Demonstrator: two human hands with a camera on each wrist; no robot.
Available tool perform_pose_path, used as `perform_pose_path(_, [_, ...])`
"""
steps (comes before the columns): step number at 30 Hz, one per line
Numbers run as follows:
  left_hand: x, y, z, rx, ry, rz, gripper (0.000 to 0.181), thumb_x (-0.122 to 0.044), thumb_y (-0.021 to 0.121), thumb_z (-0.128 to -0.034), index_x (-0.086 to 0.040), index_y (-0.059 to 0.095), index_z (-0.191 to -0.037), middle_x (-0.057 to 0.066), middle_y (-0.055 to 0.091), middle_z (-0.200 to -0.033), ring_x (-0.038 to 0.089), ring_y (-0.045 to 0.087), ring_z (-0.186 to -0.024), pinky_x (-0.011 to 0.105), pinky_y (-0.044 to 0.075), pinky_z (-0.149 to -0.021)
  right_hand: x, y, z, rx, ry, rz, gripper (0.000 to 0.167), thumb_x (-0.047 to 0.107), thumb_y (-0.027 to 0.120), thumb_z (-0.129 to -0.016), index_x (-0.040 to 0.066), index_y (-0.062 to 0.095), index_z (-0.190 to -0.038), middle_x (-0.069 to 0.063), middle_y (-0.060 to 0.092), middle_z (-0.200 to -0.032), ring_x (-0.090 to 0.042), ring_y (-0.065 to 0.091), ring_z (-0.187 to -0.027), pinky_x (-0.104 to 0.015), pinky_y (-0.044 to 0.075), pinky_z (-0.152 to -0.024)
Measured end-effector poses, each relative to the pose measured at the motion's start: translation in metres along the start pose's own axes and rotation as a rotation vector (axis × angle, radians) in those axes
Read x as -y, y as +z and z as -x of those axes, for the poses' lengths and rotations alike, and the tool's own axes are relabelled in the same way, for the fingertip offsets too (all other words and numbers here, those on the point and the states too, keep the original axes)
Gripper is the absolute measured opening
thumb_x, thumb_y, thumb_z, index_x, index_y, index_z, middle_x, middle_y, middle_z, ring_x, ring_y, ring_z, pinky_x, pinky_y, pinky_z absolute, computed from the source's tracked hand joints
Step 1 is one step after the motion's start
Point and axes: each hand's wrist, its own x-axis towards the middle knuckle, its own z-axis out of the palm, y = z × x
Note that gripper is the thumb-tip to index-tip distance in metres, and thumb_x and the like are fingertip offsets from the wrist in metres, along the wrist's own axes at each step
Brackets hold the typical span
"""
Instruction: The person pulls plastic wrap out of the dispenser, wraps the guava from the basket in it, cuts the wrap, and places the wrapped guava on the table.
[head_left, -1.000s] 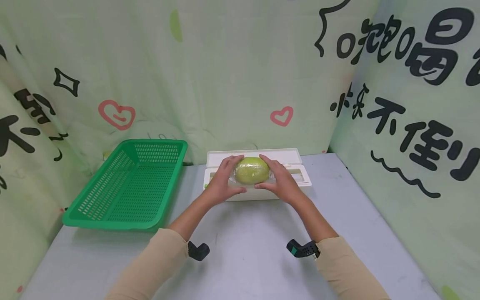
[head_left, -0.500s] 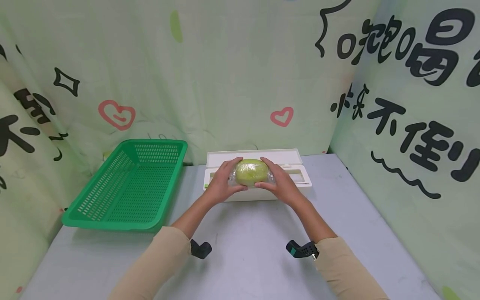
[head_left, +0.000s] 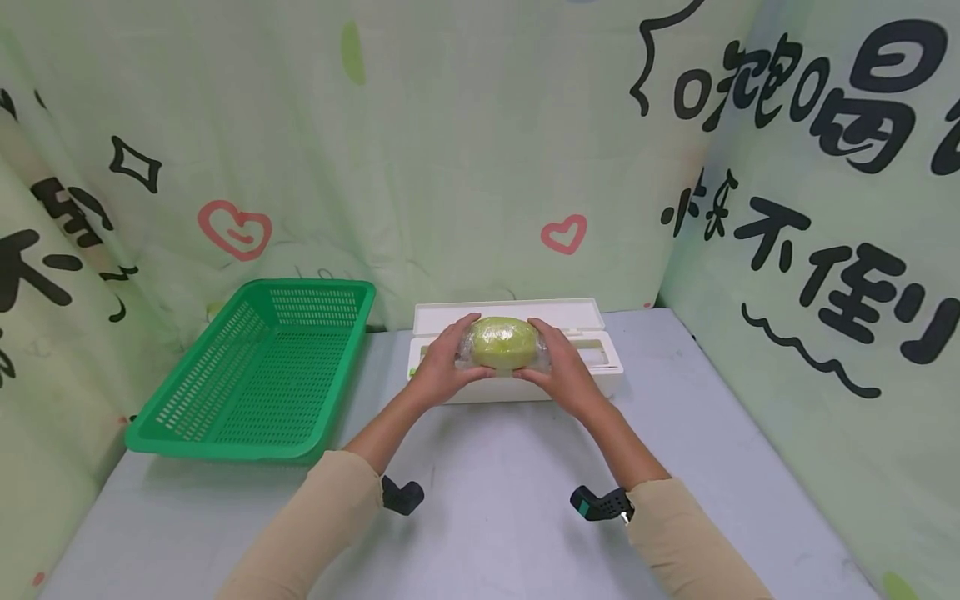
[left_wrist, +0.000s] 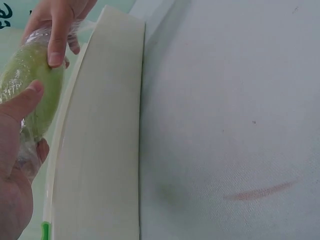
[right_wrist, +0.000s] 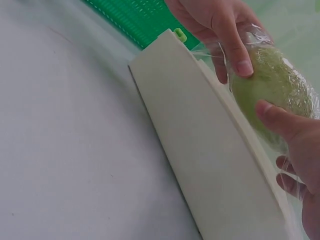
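Observation:
A green oval fruit (head_left: pixel 504 342), wrapped in shiny cling film, is held up over a white cling film dispenser box (head_left: pixel 510 389). My left hand (head_left: pixel 441 367) grips its left end, with the thumb on the near side. At the right end my right hand (head_left: pixel 566 371) does the same, its thumb pressing the near side of the fruit (right_wrist: pixel 270 85). Loose clear film (left_wrist: pixel 31 165) bunches under the fingers at the ends. Behind the fruit, the box's lid (head_left: pixel 517 312) stands raised. The hands and fruit hide much of the box's top.
A green plastic basket (head_left: pixel 255 392) with perforated walls stands on the left of the pale table (head_left: pixel 495 517). Printed curtains (head_left: pixel 420 150) hang behind and at both sides. A small green tab (right_wrist: pixel 180 35) sits on the box's left end.
The fingers of both hands have slid slightly outward toward the ends of the fruit. The fruit stays at about the same spot; box and basket have not moved.

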Motion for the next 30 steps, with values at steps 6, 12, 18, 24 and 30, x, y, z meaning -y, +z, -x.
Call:
perform_pose_path(6, [-0.001,0.000,-0.003,-0.010,0.005,0.007,0.086,-0.024,0.083,-0.0759,-0.012,0.035,-0.147,0.009,0.048,-0.144,0.027,0.046,-0.133,0.046,0.043,-0.107,-0.002,0.000,0.000,-0.015,0.006,-0.006,0.084,0.025,0.079,-0.080,0.011,0.031,-0.148,-0.016,0.045,-0.144,-0.033,0.042,-0.135,-0.053,0.036,-0.111])
perform_pose_path(12, [-0.004,-0.003,-0.005,-0.012,-0.001,0.020,0.084,-0.026,0.082,-0.0767,-0.013,0.037,-0.147,0.009,0.048,-0.145,0.027,0.047,-0.132,0.044,0.048,-0.101,-0.001,-0.003,-0.002,-0.016,0.014,-0.027,0.083,0.024,0.077,-0.082,0.012,0.030,-0.149,-0.016,0.043,-0.145,-0.033,0.041,-0.135,-0.052,0.036,-0.112])
perform_pose_path(18, [-0.005,-0.006,-0.007,-0.012,-0.019,0.017,0.084,-0.027,0.081,-0.0769,-0.015,0.037,-0.147,0.009,0.047,-0.146,0.026,0.047,-0.132,0.043,0.049,-0.099,0.002,-0.004,-0.004,-0.002,0.018,-0.027,0.083,0.025,0.076,-0.083,0.012,0.027,-0.150,-0.016,0.044,-0.143,-0.033,0.043,-0.134,-0.052,0.037,-0.111])
perform_pose_path(24, [-0.010,-0.010,-0.009,-0.006,-0.028,0.035,0.084,-0.027,0.081,-0.0775,-0.015,0.036,-0.147,0.009,0.046,-0.146,0.027,0.046,-0.133,0.045,0.045,-0.105,0.004,-0.009,-0.007,0.014,0.034,-0.035,0.084,0.026,0.075,-0.084,0.013,0.026,-0.150,-0.017,0.044,-0.143,-0.033,0.043,-0.134,-0.053,0.036,-0.111])
perform_pose_path(30, [-0.013,-0.014,-0.012,-0.012,-0.018,0.028,0.083,-0.030,0.080,-0.0782,-0.014,0.037,-0.147,0.010,0.048,-0.145,0.028,0.047,-0.132,0.045,0.045,-0.105,0.008,-0.016,-0.010,0.025,0.021,-0.035,0.083,0.027,0.074,-0.085,0.012,0.026,-0.150,-0.017,0.043,-0.144,-0.034,0.042,-0.135,-0.053,0.036,-0.111])
